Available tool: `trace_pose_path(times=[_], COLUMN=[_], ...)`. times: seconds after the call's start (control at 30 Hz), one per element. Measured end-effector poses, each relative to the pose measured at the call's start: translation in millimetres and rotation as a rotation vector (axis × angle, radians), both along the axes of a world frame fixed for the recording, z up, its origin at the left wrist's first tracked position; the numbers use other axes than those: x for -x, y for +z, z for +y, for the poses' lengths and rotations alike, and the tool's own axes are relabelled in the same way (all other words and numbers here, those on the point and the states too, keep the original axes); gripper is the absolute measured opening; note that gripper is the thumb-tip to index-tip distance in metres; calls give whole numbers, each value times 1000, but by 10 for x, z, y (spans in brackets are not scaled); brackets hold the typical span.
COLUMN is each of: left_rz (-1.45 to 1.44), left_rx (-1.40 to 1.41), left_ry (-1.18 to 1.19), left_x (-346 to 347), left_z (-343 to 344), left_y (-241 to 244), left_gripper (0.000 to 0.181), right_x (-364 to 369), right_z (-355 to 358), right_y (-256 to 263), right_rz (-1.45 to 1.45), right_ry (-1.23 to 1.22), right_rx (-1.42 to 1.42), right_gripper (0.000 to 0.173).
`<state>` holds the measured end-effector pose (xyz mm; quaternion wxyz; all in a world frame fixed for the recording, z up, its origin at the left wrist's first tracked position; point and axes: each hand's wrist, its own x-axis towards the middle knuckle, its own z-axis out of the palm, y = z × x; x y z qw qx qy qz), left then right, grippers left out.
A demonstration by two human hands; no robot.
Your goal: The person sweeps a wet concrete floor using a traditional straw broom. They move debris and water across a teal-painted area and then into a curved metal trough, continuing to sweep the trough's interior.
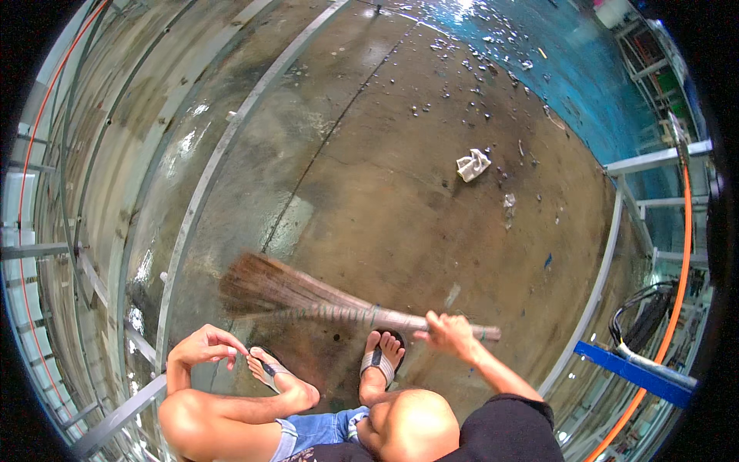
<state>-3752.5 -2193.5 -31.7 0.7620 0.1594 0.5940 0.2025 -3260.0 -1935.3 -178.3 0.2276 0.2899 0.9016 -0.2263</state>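
Note:
My right hand (447, 334) is closed around the handle of a natural-fibre broom (340, 306). The broom lies across the view, its flared brown bristles pointing left and the handle's end just right of my fist. Blurred bristle tips are low over or on the concrete floor (404, 231); I cannot tell whether they touch. My left hand (209, 346) hangs by my left knee with fingers loosely bent and nothing in them. Below the broom are my sandalled feet, the left sandal (268, 369) and the right sandal (381, 359).
A crumpled whitish cloth or paper (473, 166) and a clear plastic scrap (509, 200) lie ahead. Small litter (462, 75) spreads towards a blue floor area (554, 75). Metal rails stand left (199, 202) and right (606, 271). An orange cable (684, 260) and blue beam (635, 372) are at right.

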Motion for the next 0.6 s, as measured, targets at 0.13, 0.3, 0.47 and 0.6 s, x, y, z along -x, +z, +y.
trace_pose_path(times=[0.13, 0.3, 0.47, 0.6], left_rz=[18, 45, 90, 127], left_rx=[-16, -42, 7, -54], left_ry=[57, 104, 134, 117], left_x=[-70, -147, -212, -181], left_z=[-228, -398, -600, -545], left_y=[103, 343, 437, 467], left_gripper=[21, 21, 21, 20], right_x=[326, 760, 1666, 1383], right_z=[1221, 3278, 4218, 3788], right_y=[-64, -83, 442, 104], right_rz=[31, 85, 200, 295], right_ry=[-108, -638, -994, -983], right_rx=[-196, -333, -217, -206], right_gripper=[59, 84, 89, 89])
